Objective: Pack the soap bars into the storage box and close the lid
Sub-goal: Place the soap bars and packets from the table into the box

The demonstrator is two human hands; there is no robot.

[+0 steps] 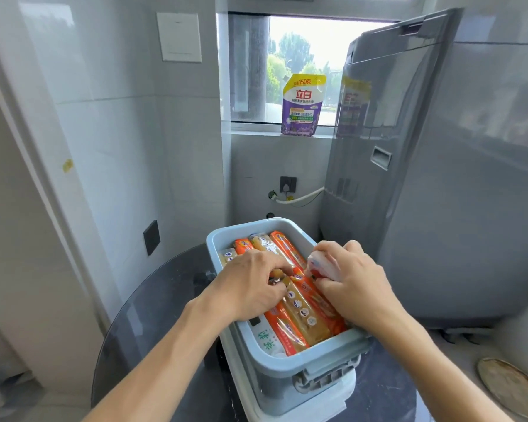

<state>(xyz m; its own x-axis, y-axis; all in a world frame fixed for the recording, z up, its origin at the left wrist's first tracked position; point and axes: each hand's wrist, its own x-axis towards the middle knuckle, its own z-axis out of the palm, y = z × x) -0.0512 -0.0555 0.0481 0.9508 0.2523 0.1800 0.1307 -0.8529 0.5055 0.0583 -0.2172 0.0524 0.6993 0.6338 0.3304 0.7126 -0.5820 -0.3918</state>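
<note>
A light-blue storage box (317,359) stands on a dark round table, uncovered, packed with several wrapped soap bars (302,315) in orange and yellow packets. A white pack with green characters (267,341) lies along its left side. My left hand (250,284) reaches into the box with fingers curled onto the wrapped bars in the middle. My right hand (351,281) grips a white soap pack with red print (323,266) at the box's right edge. A pale lid (342,394) lies under the box.
The dark glass table (153,315) sits in a tiled corner. A grey washing machine (439,178) stands close on the right with its lid up. A purple detergent pouch (302,106) rests on the windowsill. A round floor drain cover (509,385) lies at lower right.
</note>
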